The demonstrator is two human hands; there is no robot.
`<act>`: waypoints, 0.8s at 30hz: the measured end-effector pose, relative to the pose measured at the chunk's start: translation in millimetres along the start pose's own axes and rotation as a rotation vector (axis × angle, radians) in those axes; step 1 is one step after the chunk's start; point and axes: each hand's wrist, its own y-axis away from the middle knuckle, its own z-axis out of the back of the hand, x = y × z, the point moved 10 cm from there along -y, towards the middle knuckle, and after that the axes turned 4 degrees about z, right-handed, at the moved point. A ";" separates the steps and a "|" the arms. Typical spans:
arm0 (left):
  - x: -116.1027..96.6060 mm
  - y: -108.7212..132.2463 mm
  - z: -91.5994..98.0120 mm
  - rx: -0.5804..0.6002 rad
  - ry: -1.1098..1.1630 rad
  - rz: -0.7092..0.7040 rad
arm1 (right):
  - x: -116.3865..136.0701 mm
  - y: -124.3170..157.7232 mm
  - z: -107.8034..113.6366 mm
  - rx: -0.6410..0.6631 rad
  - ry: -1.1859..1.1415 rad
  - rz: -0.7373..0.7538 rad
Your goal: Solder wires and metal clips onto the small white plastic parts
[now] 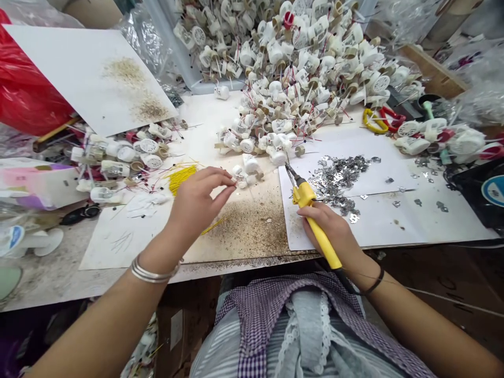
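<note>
One right hand (334,229) held yellow soldering gun (304,193); left hand (200,198) pinched narrow near white housing (250,164), contents unclear. Soldering seemed underway; next move needed steady tip (292,171).

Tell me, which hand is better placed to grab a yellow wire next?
Probably the left hand: it's close beside the yellow wires, while the right hand is farther away and wrapped around a yellow tool.

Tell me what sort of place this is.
Probably a small electrical assembly workshop: the right hand holds a yellow soldering iron, wired white plastic parts are heaped ahead, and thin metal pieces lie scattered on white sheets.
</note>
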 end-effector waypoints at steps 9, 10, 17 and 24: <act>-28.0 50.2 -87.8 0.318 0.540 0.320 | -3.1 14.0 24.1 -0.135 -0.179 -0.196; -30.8 52.0 -94.4 0.331 0.532 0.331 | -8.3 22.1 34.0 -0.175 -0.205 -0.235; -61.7 45.1 -113.3 0.371 0.143 0.198 | -15.8 75.3 79.0 -0.215 -0.159 -0.257; -77.2 38.7 -118.0 0.410 -0.106 0.132 | 8.0 83.0 83.1 -0.107 -0.034 -0.050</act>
